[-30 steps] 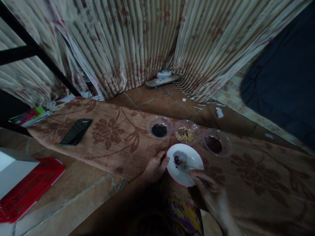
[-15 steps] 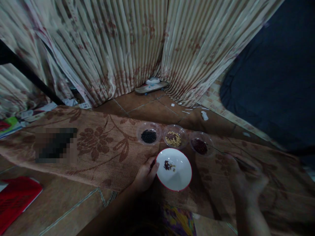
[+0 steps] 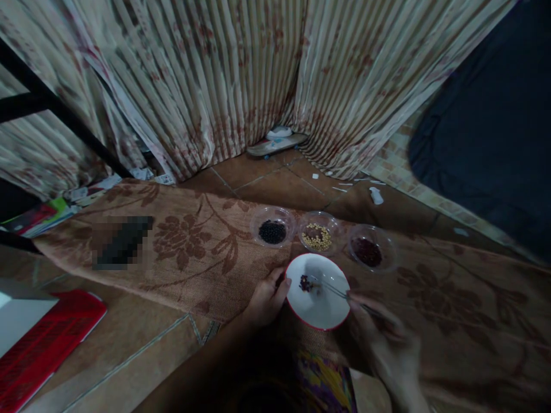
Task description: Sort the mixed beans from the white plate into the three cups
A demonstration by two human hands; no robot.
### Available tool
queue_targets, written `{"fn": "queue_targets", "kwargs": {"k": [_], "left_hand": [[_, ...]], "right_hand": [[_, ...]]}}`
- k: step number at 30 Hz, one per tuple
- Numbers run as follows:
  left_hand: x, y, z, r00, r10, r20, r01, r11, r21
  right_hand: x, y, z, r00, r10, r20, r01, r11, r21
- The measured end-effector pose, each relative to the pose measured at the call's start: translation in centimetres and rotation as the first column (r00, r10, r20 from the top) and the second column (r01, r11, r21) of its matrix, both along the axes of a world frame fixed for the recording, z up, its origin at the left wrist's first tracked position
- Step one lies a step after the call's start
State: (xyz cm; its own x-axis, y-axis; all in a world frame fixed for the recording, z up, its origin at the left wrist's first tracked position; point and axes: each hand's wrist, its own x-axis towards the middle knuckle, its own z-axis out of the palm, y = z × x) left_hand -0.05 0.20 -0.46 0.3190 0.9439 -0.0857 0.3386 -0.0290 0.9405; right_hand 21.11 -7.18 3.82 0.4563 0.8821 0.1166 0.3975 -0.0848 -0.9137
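Observation:
My left hand (image 3: 267, 297) grips the left rim of a white bowl (image 3: 316, 312) with a red edge, thumb at the rim. A small pile of dark red and yellow beans (image 3: 306, 283) lies in the bowl. My right hand (image 3: 383, 332), slightly blurred, is closed around thin metal tweezers (image 3: 338, 291), whose tips reach into the bowl beside the pile. Whether the tips pinch a bean I cannot tell. Behind the bowl stand three clear plastic cups in a row: one with black beans (image 3: 272, 232), one with yellow soybeans (image 3: 317, 237), one with dark red beans (image 3: 367, 252).
A brown flowered cloth (image 3: 181, 287) covers the long narrow table. A pixelated dark object (image 3: 123, 244) lies on its left. Beyond the far edge are a skateboard (image 3: 275, 146) on the tiled floor and striped curtains (image 3: 241, 74). A red item (image 3: 64, 332) is at lower left.
My right hand has moved left with the tweezers, from the red bean cup to inside the bowl. My left hand still holds the bowl. The whole view has shifted slightly.

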Motion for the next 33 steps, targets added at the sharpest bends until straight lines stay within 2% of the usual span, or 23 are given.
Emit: {"fn": "queue_targets", "kwargs": {"k": [5,13,25,33], "left_hand": [[0.0,0.0,0.0,1.0,0.0,-0.011,0.0,1.0,0.01],[0.1,-0.1,-0.1,1.0,0.0,-0.024,0.001,1.0,0.024],[0.1,-0.1,-0.3,0.999,0.012,-0.036,-0.011,0.999,0.034],[0.0,-0.1,-0.2,0.998,0.008,-0.059,-0.006,1.0,0.029]], "right_hand": [[-0.7,-0.8,-1.5,0.989,0.123,0.076,-0.117,0.989,-0.087],[-1.1,-1.0,-1.6,0.954,0.251,0.164,-0.243,0.968,-0.065],[-1.7,-0.6,-1.4,0.907,0.28,0.314,-0.3,0.954,0.015],[-1.4,-0.7,-2.3,0.886,0.303,0.352,-0.34,0.939,0.047]]}}
